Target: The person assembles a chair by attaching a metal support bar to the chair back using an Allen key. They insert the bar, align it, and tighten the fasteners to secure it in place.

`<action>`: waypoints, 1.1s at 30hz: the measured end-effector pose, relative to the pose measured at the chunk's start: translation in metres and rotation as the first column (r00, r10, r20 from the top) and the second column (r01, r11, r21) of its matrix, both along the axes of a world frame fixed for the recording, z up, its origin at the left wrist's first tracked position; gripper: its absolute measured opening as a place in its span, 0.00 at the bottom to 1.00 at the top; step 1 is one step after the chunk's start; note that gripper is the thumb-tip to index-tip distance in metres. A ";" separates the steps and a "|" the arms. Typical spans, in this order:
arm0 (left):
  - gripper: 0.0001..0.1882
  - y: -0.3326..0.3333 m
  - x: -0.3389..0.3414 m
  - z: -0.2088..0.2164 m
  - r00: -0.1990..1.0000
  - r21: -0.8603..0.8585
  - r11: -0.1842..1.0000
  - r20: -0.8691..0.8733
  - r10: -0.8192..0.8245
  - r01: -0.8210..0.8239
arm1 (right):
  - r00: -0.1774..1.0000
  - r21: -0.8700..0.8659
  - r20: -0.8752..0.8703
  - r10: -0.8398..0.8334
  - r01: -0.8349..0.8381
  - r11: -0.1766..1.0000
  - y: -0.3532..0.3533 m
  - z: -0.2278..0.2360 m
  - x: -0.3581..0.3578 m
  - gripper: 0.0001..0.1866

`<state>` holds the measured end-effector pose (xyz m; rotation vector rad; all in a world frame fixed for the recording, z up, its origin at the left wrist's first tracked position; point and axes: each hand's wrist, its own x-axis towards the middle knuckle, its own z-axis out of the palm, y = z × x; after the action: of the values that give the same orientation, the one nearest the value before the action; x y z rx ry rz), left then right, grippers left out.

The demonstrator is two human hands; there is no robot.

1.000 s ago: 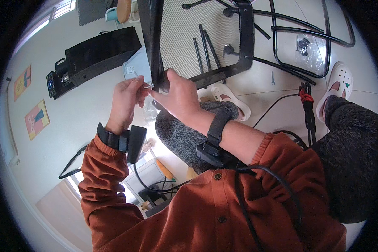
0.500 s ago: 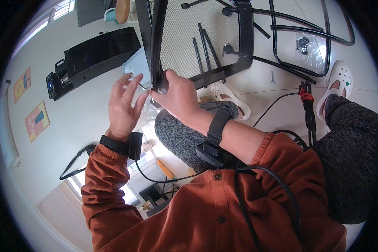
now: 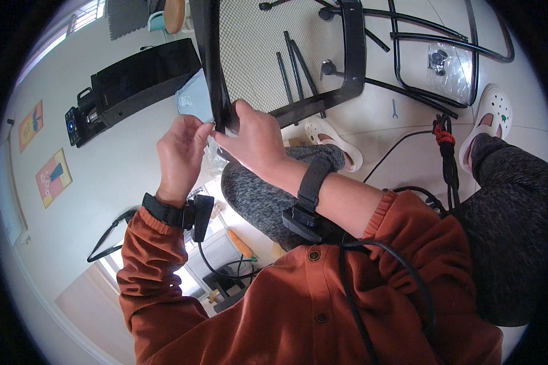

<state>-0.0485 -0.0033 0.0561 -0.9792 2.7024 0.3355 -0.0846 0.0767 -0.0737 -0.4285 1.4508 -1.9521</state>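
A black-framed mesh chair panel (image 3: 268, 36) stands tilted in front of me. My right hand (image 3: 256, 134) is closed around its lower corner, the thumb pressed near the edge of the black frame bar (image 3: 212, 67). Beside that corner my left hand (image 3: 182, 149) pinches with thumb and fingertips at the bar's end. The thin silver hex key seen there a moment ago is now almost wholly hidden behind those fingers. What it fits into cannot be made out.
Several black tubes (image 3: 295, 67) show behind the mesh. On the floor at right lie bent black tubular frames (image 3: 432, 91), a clear plastic bag (image 3: 447, 70) of parts and a small wrench (image 3: 394, 108). A tied cable bundle (image 3: 449, 158) is near my foot. A black cabinet (image 3: 146, 79) stands at left.
My left hand's fingers, spread around the silver hex key before, have closed together at the bar's end, and the wrist has turned. The right hand keeps its grip, and the panel has shifted slightly left.
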 end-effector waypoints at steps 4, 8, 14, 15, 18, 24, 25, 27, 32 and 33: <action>0.09 0.003 -0.006 0.003 0.996 0.055 0.995 0.039 0.081 -0.083 | 1.000 0.004 -0.013 -0.004 0.004 1.000 0.001 0.000 0.000 0.20; 0.09 0.005 -0.011 0.003 0.978 0.149 0.966 0.016 0.210 -0.210 | 0.995 0.001 0.024 0.093 -0.093 0.996 0.002 0.000 -0.002 0.20; 0.07 0.005 -0.018 0.005 0.685 0.586 0.538 0.042 0.727 -0.606 | 0.997 0.033 -0.039 0.064 -0.063 0.998 0.002 -0.001 -0.002 0.20; 0.07 0.005 -0.019 0.006 0.546 0.651 0.364 0.093 0.833 -0.666 | 0.998 0.024 -0.027 0.062 -0.062 0.998 0.003 -0.001 -0.003 0.19; 0.06 0.010 -0.022 0.006 0.645 0.610 0.464 0.102 0.758 -0.642 | 0.997 0.012 0.007 0.073 -0.073 0.997 0.002 -0.001 -0.004 0.18; 0.10 0.026 -0.021 0.008 0.982 0.061 0.987 0.109 -0.155 0.150 | 0.997 0.016 -0.021 0.074 -0.074 0.997 0.001 -0.003 -0.004 0.18; 0.11 0.028 -0.021 0.008 0.917 -0.049 0.930 0.190 -0.350 0.365 | 0.998 0.008 -0.044 0.042 -0.041 0.999 0.001 -0.003 -0.003 0.18; 0.12 0.030 -0.019 0.008 0.928 -0.105 0.930 0.168 -0.334 0.353 | 0.998 -0.007 -0.066 0.015 -0.015 1.000 0.000 -0.004 -0.003 0.18; 0.07 0.020 -0.018 0.007 0.972 -0.092 0.970 0.088 -0.219 0.226 | 0.997 -0.007 -0.067 0.031 -0.031 0.999 -0.001 -0.005 -0.001 0.18; 0.07 0.014 -0.018 0.008 0.998 0.002 0.999 0.057 -0.038 0.038 | 0.998 -0.014 -0.058 0.038 -0.039 0.999 -0.001 -0.005 -0.001 0.19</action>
<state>-0.0663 0.0112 0.0639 -0.9217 2.6658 0.2970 -0.0855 0.0756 -0.0790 -0.5197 1.4537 -1.9361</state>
